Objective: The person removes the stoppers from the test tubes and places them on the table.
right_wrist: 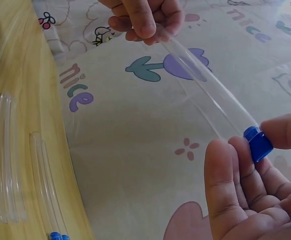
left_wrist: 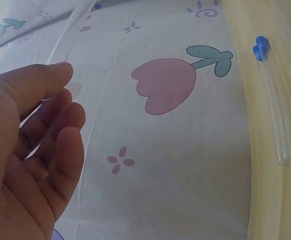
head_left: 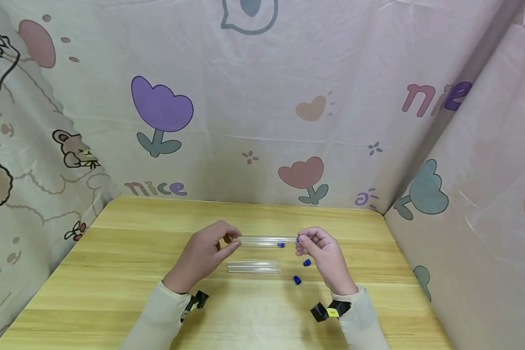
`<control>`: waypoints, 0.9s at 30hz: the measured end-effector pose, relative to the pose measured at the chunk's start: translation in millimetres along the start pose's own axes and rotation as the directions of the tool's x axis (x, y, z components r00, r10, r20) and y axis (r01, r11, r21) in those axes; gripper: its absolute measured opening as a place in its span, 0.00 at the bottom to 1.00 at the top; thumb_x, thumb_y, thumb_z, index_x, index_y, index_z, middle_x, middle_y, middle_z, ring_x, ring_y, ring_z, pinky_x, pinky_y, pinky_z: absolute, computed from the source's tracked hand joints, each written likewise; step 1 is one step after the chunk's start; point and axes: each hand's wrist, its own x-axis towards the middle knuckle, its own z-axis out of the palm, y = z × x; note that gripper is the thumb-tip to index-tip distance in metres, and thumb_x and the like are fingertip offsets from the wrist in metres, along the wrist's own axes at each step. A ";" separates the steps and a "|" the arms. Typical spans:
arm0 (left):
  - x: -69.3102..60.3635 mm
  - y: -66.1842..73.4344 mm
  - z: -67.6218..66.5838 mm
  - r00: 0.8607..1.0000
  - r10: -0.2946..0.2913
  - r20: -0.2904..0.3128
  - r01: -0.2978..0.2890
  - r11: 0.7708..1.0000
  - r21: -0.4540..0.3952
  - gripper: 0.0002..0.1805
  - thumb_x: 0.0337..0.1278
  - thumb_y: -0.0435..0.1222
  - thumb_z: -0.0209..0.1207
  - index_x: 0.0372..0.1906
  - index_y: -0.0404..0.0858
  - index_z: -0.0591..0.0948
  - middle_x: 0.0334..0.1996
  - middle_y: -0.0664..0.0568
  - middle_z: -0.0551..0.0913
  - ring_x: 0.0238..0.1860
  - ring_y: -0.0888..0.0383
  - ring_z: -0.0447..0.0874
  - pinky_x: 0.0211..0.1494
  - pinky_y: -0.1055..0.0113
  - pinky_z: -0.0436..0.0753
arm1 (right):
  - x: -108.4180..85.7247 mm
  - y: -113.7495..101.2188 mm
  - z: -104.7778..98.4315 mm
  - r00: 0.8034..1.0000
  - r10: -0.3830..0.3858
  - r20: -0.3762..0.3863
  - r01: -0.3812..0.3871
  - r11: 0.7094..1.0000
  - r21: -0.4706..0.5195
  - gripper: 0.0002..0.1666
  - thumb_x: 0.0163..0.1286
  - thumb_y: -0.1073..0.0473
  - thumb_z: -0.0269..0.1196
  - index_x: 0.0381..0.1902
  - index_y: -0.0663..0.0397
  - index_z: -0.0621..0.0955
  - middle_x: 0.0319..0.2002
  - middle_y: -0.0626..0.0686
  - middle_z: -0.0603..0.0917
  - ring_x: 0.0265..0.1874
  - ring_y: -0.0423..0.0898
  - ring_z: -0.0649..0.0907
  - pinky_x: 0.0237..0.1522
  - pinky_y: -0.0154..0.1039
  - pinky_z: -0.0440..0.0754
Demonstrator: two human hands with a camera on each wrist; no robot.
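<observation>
A clear tube (right_wrist: 210, 82) is held up between both hands, above the table. My left hand (head_left: 207, 255) pinches its far left end between thumb and fingers. At the other end my right hand (head_left: 328, 257) pinches a blue cap (right_wrist: 258, 143), which sits at the tube's mouth. How deep the cap is seated cannot be told. Below lie capped tubes (left_wrist: 278, 110) with blue ends, side by side. Nearer the person is a row of several uncapped clear tubes (head_left: 253, 266). Two loose blue caps, one farther (head_left: 306, 262) and one nearer (head_left: 297, 280), lie by the right hand.
The wood-grain table (head_left: 113, 253) carries all of these things. A printed cloth (head_left: 227, 97) hangs behind it and along both sides. Each wrist bears a small black camera, such as the right one (head_left: 319, 312).
</observation>
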 end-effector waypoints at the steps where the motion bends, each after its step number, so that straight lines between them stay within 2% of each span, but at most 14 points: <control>1: 0.1 -0.2 0.1 1.000 0.001 0.000 -0.001 1.000 -0.001 0.12 0.59 0.34 0.73 0.46 0.44 0.85 0.37 0.63 0.83 0.37 0.68 0.80 0.32 0.73 0.81 | 0.0 0.0 -0.2 1.000 -0.006 0.001 0.006 1.000 0.006 0.15 0.78 0.58 0.62 0.51 0.66 0.79 0.40 0.57 0.85 0.37 0.50 0.88 0.45 0.43 0.88; 8: 0.4 -2.6 -0.3 1.000 -0.015 -0.005 0.015 1.000 -0.007 0.10 0.62 0.37 0.72 0.47 0.45 0.85 0.37 0.63 0.83 0.36 0.68 0.79 0.32 0.73 0.80 | -0.5 -0.7 -1.6 0.998 -0.061 0.013 0.061 0.998 0.014 0.17 0.77 0.59 0.64 0.53 0.69 0.79 0.40 0.56 0.85 0.37 0.47 0.88 0.47 0.43 0.88; 15: -0.6 -3.4 -2.2 1.000 -0.007 -0.006 0.007 1.000 -0.025 0.07 0.67 0.38 0.68 0.47 0.44 0.86 0.35 0.64 0.82 0.30 0.69 0.73 0.31 0.73 0.78 | -2.3 -1.1 -2.4 0.994 -0.109 0.000 0.109 0.989 -0.100 0.12 0.74 0.58 0.67 0.50 0.58 0.82 0.40 0.57 0.85 0.38 0.48 0.88 0.45 0.40 0.87; 19: -2.2 -5.6 -1.7 1.000 0.010 -0.017 -0.011 0.999 -0.031 0.01 0.70 0.37 0.64 0.41 0.45 0.86 0.31 0.63 0.81 0.29 0.70 0.73 0.33 0.71 0.79 | -3.7 -1.0 -2.7 0.985 -0.168 0.036 0.172 0.973 -0.154 0.09 0.74 0.62 0.66 0.49 0.57 0.83 0.39 0.54 0.85 0.37 0.46 0.88 0.40 0.37 0.86; 24: -1.8 -7.1 -0.5 1.000 0.020 -0.012 -0.021 0.998 -0.067 0.10 0.74 0.35 0.59 0.33 0.47 0.83 0.26 0.62 0.81 0.28 0.72 0.75 0.35 0.68 0.82 | -4.5 -2.1 -2.8 0.966 -0.241 0.090 0.253 0.955 -0.157 0.08 0.75 0.66 0.64 0.50 0.59 0.83 0.39 0.54 0.85 0.37 0.43 0.87 0.41 0.36 0.86; 27: -1.4 -6.5 0.1 1.000 0.022 -0.008 -0.022 0.996 -0.086 0.10 0.75 0.35 0.59 0.33 0.47 0.84 0.26 0.63 0.81 0.27 0.72 0.75 0.34 0.69 0.82 | -4.2 -2.2 -2.9 0.961 -0.261 0.090 0.273 0.950 -0.149 0.08 0.75 0.68 0.63 0.50 0.61 0.83 0.38 0.54 0.85 0.37 0.43 0.87 0.40 0.35 0.86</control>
